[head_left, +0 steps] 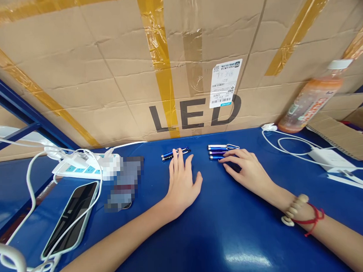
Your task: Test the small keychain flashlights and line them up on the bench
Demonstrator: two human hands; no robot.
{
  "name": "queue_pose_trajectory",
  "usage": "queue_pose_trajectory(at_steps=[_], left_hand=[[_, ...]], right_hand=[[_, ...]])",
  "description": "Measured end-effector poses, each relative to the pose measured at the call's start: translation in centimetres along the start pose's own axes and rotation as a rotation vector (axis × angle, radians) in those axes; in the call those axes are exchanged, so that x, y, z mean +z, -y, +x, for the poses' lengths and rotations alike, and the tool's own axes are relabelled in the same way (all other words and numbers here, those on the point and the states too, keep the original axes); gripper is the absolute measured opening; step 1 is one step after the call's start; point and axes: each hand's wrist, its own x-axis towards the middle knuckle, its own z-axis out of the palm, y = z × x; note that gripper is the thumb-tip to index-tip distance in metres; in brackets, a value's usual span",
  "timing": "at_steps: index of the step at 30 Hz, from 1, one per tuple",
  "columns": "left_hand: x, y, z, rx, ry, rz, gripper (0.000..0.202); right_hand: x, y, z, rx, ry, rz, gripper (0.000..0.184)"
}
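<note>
My left hand (183,183) lies palm down on the blue tabletop with its fingers stretched and apart. Its fingertips touch a pair of slim blue, pen-shaped metal tubes (167,156) and partly cover them. To the right, a small row of similar blue and silver tubes (217,147) lies side by side; the top one has a metal loop at its right end. My right hand (249,167) rests its fingertips at the right ends of this row, hiding part of the lower tubes. Its thumb is held apart below the fingers.
Behind stands a large cardboard box (122,74) marked LED. At left are a white power strip (81,170), tangled white cables, a phone (71,219) and a blurred-out item (125,183). At right, a drink bottle (314,97) leans near a white charger (331,159) and cardboard (339,134).
</note>
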Motion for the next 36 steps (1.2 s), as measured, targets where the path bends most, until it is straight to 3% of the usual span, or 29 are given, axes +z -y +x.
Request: queue_pose_trajectory(at_steps=[11, 18, 25, 36], left_hand=[[0.3, 0.8, 1.0, -0.199, 0.087, -0.079, 0.056], [0.7, 0.4, 0.4, -0.033, -0.031, 0.035, 0.053], [1.1, 0.7, 0.6, -0.106, 0.024, 0.055, 0.052], [0.5, 0.5, 0.5, -0.052, 0.014, -0.016, 0.032]], right_hand=[[-0.1, 0.3, 0.0, 0.005, -0.007, 0.006, 0.016], [-0.3, 0.6, 0.1, 0.002, -0.022, 0.057, 0.017], [-0.2, 0.9, 0.2, 0.017, -0.021, 0.122, 0.017], [-0.1, 1.3, 0.3, 0.03, -0.013, 0.18, 0.016]])
